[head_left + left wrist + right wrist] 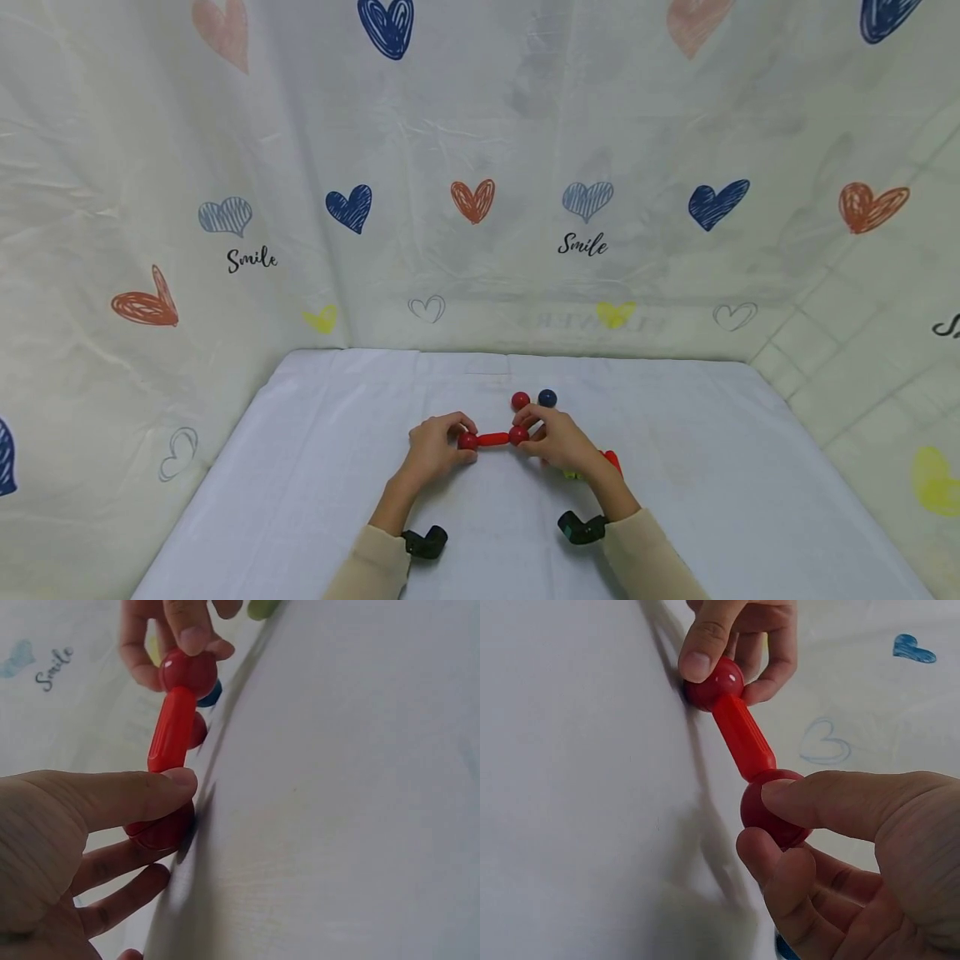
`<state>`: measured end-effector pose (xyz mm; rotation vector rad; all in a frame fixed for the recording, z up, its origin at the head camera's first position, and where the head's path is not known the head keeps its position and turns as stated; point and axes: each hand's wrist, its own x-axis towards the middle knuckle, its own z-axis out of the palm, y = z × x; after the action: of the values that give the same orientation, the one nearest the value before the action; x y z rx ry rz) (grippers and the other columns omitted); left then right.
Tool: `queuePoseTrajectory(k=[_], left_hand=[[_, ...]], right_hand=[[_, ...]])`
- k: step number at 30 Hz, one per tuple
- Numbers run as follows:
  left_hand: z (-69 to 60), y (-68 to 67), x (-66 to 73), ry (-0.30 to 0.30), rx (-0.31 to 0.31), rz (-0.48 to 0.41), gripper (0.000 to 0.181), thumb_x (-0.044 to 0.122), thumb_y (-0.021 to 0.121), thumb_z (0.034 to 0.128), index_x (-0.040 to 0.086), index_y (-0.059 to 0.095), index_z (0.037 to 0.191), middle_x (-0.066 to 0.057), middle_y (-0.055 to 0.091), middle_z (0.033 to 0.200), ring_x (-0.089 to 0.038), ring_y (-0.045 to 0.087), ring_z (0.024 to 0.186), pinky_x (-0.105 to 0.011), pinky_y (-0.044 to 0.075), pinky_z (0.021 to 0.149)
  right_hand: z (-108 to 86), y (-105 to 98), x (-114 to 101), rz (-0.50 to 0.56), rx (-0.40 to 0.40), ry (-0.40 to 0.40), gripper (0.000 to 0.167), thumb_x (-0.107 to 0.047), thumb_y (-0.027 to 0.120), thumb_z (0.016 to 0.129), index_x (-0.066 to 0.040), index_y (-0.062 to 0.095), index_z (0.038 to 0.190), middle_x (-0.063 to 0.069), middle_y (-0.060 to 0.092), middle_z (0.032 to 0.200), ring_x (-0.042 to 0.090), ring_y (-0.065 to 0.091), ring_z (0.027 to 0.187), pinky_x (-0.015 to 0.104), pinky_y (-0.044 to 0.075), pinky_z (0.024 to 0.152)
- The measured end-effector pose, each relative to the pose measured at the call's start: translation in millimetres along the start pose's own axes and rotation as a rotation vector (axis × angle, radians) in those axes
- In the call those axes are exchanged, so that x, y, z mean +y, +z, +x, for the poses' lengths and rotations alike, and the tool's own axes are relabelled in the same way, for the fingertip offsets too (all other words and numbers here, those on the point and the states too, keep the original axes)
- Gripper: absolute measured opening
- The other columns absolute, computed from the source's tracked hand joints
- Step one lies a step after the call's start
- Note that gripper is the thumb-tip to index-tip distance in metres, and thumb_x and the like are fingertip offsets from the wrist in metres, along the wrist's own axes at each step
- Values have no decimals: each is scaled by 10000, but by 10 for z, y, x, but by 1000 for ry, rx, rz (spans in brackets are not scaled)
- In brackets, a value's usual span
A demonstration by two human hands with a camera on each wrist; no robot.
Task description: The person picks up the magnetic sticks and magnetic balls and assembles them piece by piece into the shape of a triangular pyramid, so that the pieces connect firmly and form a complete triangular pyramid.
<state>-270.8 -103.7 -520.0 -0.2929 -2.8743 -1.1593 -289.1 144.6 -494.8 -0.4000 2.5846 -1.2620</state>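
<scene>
A red rod (pixel 492 439) joins two dark red balls, one at each end, like a piece from a magnetic building toy. My left hand (pixel 435 442) pinches the left red ball (pixel 467 441) between thumb and fingers. On the other end, my right hand (pixel 558 440) grips the right red ball (pixel 518 435). The left wrist view shows the left thumb across the near ball (pixel 161 831), partly covering it. In the right wrist view, the rod (pixel 744 736) runs between both balls, just above the white cloth.
Beyond the right hand, a loose red ball (pixel 521 401) and a dark blue ball (pixel 547 397) lie on the white-covered table (pixel 675 417). Red pieces (pixel 612 460) and yellow-green pieces (pixel 572 475) are partly hidden by the right forearm. A heart-printed curtain (pixel 517 275) hangs behind.
</scene>
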Motion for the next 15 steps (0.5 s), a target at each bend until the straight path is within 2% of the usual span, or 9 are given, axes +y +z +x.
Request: queuePoseTrajectory(k=[8, 15], left_hand=[[-4, -29, -11, 17, -44, 20, 315, 230, 893, 771, 298, 673, 986, 82, 672, 915, -168, 573, 932, -559, 396, 913], [-19, -44, -18, 21, -91, 8, 301, 360, 888, 768, 280, 658, 945, 103, 644, 853, -122, 570, 846, -527, 393, 881]], right_hand=[[19, 42, -4, -7, 6, 6, 376, -99, 804, 863, -165, 662, 1204, 52, 676, 1128, 185, 622, 840, 303, 584, 627], [28, 89, -13, -34, 0, -16, 353, -69, 767, 887, -142, 671, 1219, 62, 683, 1139, 181, 622, 825, 292, 586, 626]])
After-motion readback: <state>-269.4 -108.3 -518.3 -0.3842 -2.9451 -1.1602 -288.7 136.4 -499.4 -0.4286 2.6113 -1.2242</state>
